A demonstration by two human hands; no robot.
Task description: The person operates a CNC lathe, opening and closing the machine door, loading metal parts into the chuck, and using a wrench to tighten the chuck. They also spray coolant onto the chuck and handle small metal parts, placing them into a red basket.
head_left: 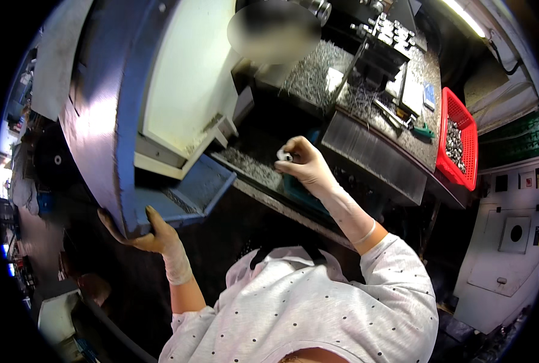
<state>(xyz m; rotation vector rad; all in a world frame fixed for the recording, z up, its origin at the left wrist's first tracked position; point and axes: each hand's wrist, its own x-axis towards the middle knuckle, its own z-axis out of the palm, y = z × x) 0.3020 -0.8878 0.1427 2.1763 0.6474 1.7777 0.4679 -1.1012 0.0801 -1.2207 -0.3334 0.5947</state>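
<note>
My right hand [310, 168], in a thin pale glove, pinches a small shiny metal ring-shaped part [285, 156] between thumb and fingers. It is held up over the machine's bed, which is strewn with metal chips [251, 164]. On the left, my gloved left hand [151, 238] grips the lower corner of a blue machine door [124, 175], thumb on one side and fingers on the other. The fingertips of that glove look stained. Beside this hand, a blue sheet-metal tray or guard [206, 187] juts out below the white inner housing [188, 72].
A chip-covered machine table [312, 75] carries a tool block [390, 39] with several clamps at the far right. A green-handled tool [424, 131] lies near its edge. Beyond stands a red basket [470, 142] of small metal parts. A white cabinet [502, 242] stands at right.
</note>
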